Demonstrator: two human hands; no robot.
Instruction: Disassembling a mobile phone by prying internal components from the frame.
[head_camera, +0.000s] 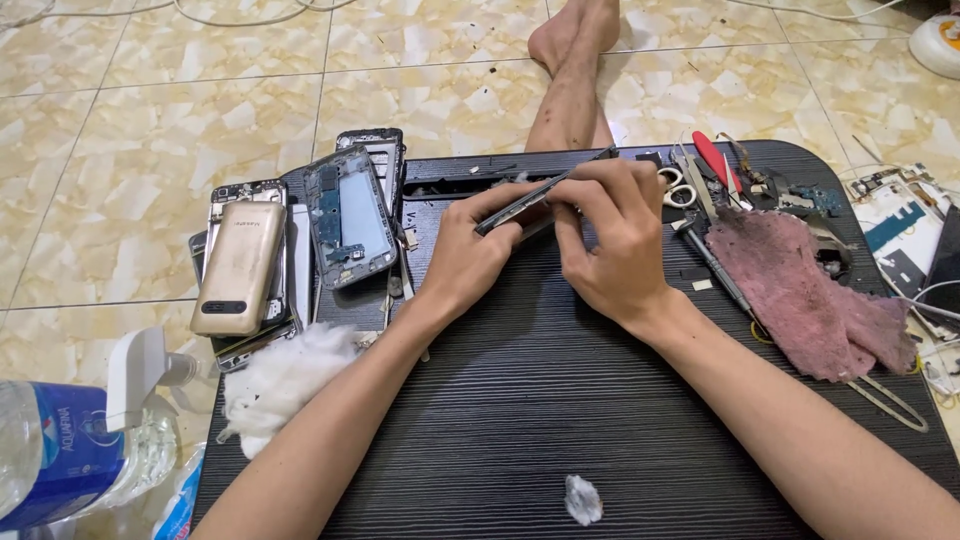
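left hand (470, 255) – fingers pinch phone frame (520, 205) edge-on | right hand (610, 240) – fingers grip it, apparently

I am seeing a black board (560, 430) showing fine ridged stripes, and a floor (150, 120) of cream tiles carrying yellow marbling. A gold phone back (238, 267) is lying by white cotton (285, 380). A dusty pink cloth (800, 295) is sitting right, near red-handled pliers (715, 160). The clear bottle (60, 450) is wearing a blue label and a white spray top.
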